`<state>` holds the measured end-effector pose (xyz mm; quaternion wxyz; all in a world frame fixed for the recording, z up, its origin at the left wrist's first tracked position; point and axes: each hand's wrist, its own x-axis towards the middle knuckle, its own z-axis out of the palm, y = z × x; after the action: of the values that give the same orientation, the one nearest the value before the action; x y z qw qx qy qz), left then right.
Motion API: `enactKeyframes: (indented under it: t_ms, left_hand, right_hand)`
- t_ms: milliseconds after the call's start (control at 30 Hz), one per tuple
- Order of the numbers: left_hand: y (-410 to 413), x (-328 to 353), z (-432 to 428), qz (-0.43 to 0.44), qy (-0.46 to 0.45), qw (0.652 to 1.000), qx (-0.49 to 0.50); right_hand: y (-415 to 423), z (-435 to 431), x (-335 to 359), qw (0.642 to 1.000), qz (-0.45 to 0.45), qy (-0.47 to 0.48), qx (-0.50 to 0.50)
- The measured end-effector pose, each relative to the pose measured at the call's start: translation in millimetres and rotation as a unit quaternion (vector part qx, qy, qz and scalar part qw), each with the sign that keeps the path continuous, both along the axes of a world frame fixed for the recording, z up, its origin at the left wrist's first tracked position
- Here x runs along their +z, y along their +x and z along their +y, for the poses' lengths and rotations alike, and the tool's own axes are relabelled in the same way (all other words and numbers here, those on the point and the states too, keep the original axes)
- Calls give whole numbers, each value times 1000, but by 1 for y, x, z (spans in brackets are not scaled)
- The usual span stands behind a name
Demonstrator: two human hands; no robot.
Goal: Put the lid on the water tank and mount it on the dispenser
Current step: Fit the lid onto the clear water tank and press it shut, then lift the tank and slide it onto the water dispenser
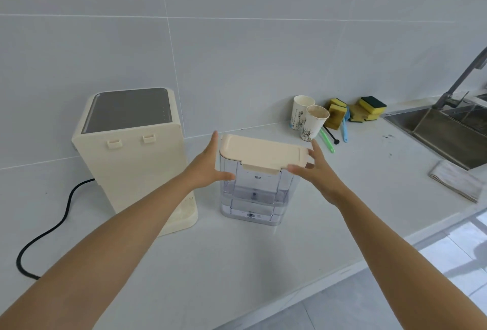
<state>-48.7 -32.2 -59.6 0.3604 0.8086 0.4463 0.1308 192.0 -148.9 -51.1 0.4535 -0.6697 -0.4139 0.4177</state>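
A clear water tank (pixel 253 198) stands upright on the white counter, a little water in its bottom. A cream lid (pixel 261 151) sits on top of it. My left hand (pixel 208 166) lies against the tank's left side, thumb across the front wall just under the lid, fingers straight up along the lid's left edge. My right hand (pixel 315 169) holds the right side, its thumb on the lid's front rim and its fingers behind the right corner. The cream dispenser (pixel 131 155) stands to the left of the tank, its back with two hooks facing me.
A black power cable (pixel 50 232) runs from the dispenser across the counter's left. Two paper cups (pixel 308 118), sponges (pixel 353 112) and brushes sit behind the tank on the right. A steel sink (pixel 445 132) with tap and a folded cloth (pixel 456 182) lie far right; the counter edge runs bottom right.
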Motion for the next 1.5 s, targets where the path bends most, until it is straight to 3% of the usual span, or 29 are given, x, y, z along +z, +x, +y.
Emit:
enactKeyframes:
  t_ms: [167,433,867,933,1100,1200,1500]
  left_hand:
    - [9,-25,0,3,-156,988,13]
    - [17,-37,9,-41,-190,980,34]
    - [12,-30,1,5,-166,984,70]
    - [-59,-15,-12,-30,-141,969,202]
    - [-64,-3,-18,-32,-142,972,184]
    - [-122,13,-30,-83,-114,949,281]
    - [-124,28,-38,-100,-103,948,283]
  right_hand:
    - [4,-5,-31,997,29,-59,35]
    - [-7,5,-66,994,-19,-98,48]
    - [-15,21,-77,986,-90,-138,2]
    - [-73,53,-62,980,-106,-119,115]
    - [-74,59,-50,983,-103,-108,106]
    - [-127,81,-22,970,-114,-90,197]
    - [-124,84,12,968,-118,-90,202]
